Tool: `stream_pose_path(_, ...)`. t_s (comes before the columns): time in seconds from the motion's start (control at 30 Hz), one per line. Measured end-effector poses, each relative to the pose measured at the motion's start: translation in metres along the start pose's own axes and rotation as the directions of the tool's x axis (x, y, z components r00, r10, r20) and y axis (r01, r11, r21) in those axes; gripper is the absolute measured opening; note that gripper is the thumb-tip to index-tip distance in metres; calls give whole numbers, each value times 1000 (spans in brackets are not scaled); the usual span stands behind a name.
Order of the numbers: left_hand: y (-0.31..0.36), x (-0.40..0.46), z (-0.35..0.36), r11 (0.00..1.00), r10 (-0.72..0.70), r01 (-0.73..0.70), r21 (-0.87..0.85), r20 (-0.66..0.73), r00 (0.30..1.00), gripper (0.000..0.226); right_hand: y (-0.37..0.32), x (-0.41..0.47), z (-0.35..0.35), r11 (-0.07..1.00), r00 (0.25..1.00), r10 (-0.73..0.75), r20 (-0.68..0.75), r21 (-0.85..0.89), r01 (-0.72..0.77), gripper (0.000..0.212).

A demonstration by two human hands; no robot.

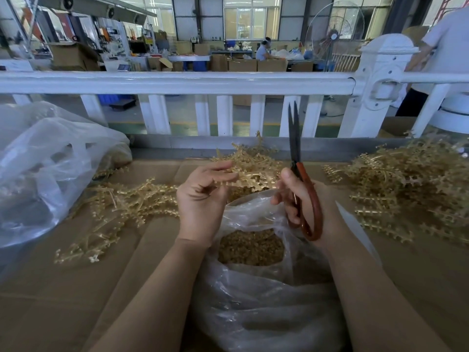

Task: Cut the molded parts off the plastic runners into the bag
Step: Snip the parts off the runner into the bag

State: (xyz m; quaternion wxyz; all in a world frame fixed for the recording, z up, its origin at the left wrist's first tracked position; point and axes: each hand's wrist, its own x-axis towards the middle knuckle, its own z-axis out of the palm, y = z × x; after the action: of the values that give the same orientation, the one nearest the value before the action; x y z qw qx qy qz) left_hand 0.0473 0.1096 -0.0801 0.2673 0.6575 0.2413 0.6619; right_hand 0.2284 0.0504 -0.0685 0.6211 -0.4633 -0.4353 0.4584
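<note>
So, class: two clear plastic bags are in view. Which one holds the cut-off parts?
The clear bag nearest the person, between the forearms; its open mouth shows a heap of small tan parts. The other bag lies crumpled at far left.

Two bare forearms, no sleeves in view; left hand (203, 199) and right hand (302, 199) ungloved, without rings.
</note>
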Motion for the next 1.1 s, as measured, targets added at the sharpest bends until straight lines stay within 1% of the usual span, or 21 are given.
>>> stream_pose_path(0.07,3,-1,2,998,54,-55,22,41,998,33,-3,-1,2,999,997,35,62,-25,-33,25)
stream_pose_path(0.17,8,-2,1,998,57,-59,32,64,996,41,-5,-1,2,995,998,29,57,-99,-23,16)
stream_pose_path(0.2,10,-2,2,999,19,-20,24,63,998,45,-4,-1,2,993,999,15,42,-116,-10,18)
stream_pose_path(0.23,12,-3,3,999,-50,49,14,51,997,52,-3,0,1,993,1000,3,24,-121,0,19)
stream_pose_path(0.3,15,-2,5,977,-214,213,-13,-9,977,64,-2,1,2,994,1000,-15,0,-106,15,13)
stream_pose_path(0.37,13,0,4,954,-299,297,-39,-48,953,66,-1,1,3,995,999,-39,-5,-94,38,9)
stream_pose_path(0.4,11,1,3,937,-346,344,-60,-43,937,67,-1,1,4,994,999,-54,-1,-90,54,7)
stream_pose_path(0.47,7,2,0,871,-469,464,-159,9,883,67,-1,0,6,993,997,-81,19,-80,82,7)
stream_pose_path(0.5,6,2,-1,813,-531,527,-248,56,846,59,-2,-1,7,993,996,-85,22,-76,87,6)
stream_pose_path(0.57,6,3,-3,640,-631,641,-423,187,753,23,-2,-1,9,995,996,-85,2,-61,85,6)
stream_pose_path(0.6,7,4,-4,571,-651,689,-446,265,711,18,-1,-1,9,996,997,-81,-12,-49,80,8)
stream_pose_path(0.63,9,4,-5,558,-648,726,-400,337,683,36,-1,0,9,996,997,-76,-25,-36,75,9)
stream_pose_path(0.67,7,4,-6,575,-631,743,-343,393,669,55,0,0,9,997,997,-73,-35,-24,72,11)
stream_pose_path(0.7,7,4,-7,609,-603,736,-297,429,672,69,0,0,9,998,997,-69,-41,-12,68,14)
stream_pose_path(0.77,9,4,-6,661,-566,713,-233,468,678,86,0,-1,10,998,997,-56,-44,2,56,17)
stream_pose_path(0.8,10,3,-5,686,-547,695,-215,479,687,89,-1,-1,11,999,998,-49,-45,-6,49,16)
stream_pose_path(0.83,10,2,-4,712,-527,673,-201,480,701,83,-1,-1,11,999,998,-46,-49,-32,44,13)
stream_pose_path(0.9,6,1,-3,739,-502,647,-188,486,716,45,0,-1,12,993,997,-53,-63,-109,46,10)
stream_pose_path(0.93,6,1,-2,748,-492,639,-178,496,715,33,0,-2,12,988,996,-56,-70,-145,46,12)
stream_pose_path(1.0,8,1,-2,759,-470,631,-158,537,700,27,-1,-2,14,980,995,-60,-76,-195,44,12)
stream_pose_path(1.1,7,0,-3,735,-485,658,-162,553,678,20,-4,-3,17,975,997,-50,-58,-218,36,11)
